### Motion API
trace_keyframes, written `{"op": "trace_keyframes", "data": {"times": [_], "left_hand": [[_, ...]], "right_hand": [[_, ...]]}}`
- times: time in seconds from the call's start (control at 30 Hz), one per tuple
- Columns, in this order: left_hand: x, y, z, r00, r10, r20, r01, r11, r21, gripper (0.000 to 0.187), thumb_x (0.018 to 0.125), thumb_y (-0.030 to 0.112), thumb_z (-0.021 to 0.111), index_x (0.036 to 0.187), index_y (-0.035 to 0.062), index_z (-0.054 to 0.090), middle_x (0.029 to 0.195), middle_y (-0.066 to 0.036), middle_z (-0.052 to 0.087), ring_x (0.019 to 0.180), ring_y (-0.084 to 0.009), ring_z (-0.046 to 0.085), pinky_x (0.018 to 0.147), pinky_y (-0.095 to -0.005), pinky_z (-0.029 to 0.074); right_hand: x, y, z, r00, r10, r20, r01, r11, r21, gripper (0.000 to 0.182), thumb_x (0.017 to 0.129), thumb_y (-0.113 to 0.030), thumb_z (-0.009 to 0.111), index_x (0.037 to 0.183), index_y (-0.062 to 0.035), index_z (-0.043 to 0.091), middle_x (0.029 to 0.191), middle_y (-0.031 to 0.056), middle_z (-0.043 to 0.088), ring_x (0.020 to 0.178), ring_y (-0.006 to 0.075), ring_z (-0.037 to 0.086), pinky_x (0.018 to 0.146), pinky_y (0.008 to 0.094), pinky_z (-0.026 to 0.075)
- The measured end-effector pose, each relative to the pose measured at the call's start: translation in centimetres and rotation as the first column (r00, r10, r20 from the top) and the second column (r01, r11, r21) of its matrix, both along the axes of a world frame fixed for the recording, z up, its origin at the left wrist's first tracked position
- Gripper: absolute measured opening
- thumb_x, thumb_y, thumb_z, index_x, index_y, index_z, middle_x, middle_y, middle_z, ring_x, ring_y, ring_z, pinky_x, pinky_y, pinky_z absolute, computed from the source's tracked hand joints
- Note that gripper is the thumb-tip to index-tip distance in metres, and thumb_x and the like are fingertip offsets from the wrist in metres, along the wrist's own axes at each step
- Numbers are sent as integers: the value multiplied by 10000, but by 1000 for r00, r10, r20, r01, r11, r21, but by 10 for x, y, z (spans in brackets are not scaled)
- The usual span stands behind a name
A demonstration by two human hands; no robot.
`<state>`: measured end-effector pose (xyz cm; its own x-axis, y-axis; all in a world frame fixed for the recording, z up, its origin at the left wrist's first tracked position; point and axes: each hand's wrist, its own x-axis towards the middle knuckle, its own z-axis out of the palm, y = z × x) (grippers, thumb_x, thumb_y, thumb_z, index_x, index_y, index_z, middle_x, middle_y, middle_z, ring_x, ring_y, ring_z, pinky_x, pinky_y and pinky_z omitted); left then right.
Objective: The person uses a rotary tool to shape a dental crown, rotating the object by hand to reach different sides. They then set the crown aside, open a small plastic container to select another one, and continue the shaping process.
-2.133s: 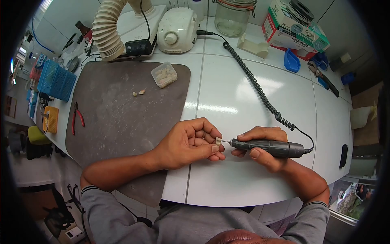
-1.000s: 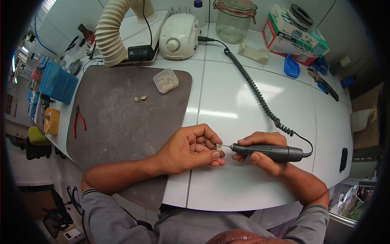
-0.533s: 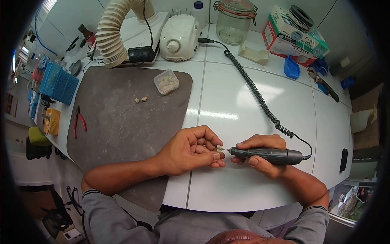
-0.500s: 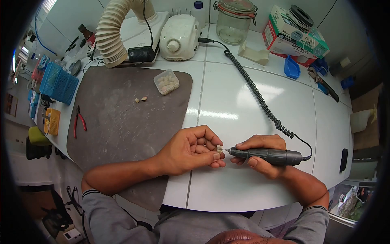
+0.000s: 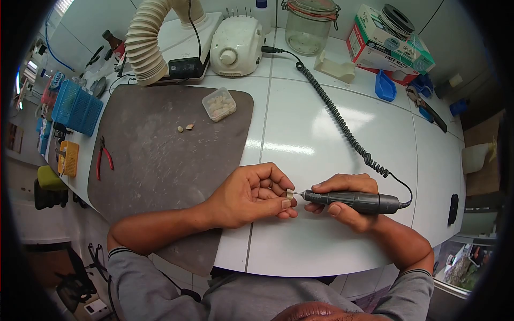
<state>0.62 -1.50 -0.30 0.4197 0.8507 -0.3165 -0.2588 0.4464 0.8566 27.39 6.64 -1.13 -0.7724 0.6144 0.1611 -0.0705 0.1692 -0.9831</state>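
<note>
Between its thumb and fingertips, my left hand (image 5: 251, 197) pinches a small pale piece (image 5: 290, 195), partly hidden by the fingers. My right hand (image 5: 348, 200) is wrapped round a dark rotary handpiece (image 5: 369, 203), held nearly level. The handpiece's thin metal tip points left and meets the small piece. A coiled black cord (image 5: 342, 125) runs from the handpiece's rear end up to a white control unit (image 5: 236, 47). Both hands are just above the white tabletop (image 5: 316, 246), to the right of the grey mat (image 5: 155, 155).
On the mat are an open tub of pale pieces (image 5: 219, 105), two loose fragments (image 5: 185, 128) and red-handled pliers (image 5: 104, 159). Behind stand a ribbed hose (image 5: 143, 45) and a glass jar (image 5: 308, 27). Boxes (image 5: 388, 45) stand back right, a blue basket (image 5: 77, 107) left.
The small piece has turned slightly between my left fingertips and shows more of its surface. The handpiece has shifted very slightly; both hands keep their grips.
</note>
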Motion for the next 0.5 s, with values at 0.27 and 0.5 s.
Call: {"op": "trace_keyframes", "data": {"times": [0.27, 0.5], "left_hand": [[0, -1, -1, 1000, -14, 8, 14, 1000, -1, 201, 1001, -29, 647, 1175, -51, 550, 1130, -194, 712, 1072, -247, 755, 917, -279, 644], [2, -2, -4, 1000, 6, 29, -7, 999, 53, 188, 988, -42, 656, 1139, -36, 544, 1190, -185, 676, 1150, -268, 726, 976, -301, 633]], "right_hand": [[1, 3, 1, 999, 34, -35, -34, 999, -3, 345, 925, -144, 692, 1181, 88, 701, 976, 192, 794, 889, 250, 803, 812, 322, 645], [-1, -6, 2, 988, -28, -154, 12, 994, -105, 389, 954, -152, 668, 1236, 116, 649, 982, 240, 775, 923, 297, 795, 830, 360, 658]]}}
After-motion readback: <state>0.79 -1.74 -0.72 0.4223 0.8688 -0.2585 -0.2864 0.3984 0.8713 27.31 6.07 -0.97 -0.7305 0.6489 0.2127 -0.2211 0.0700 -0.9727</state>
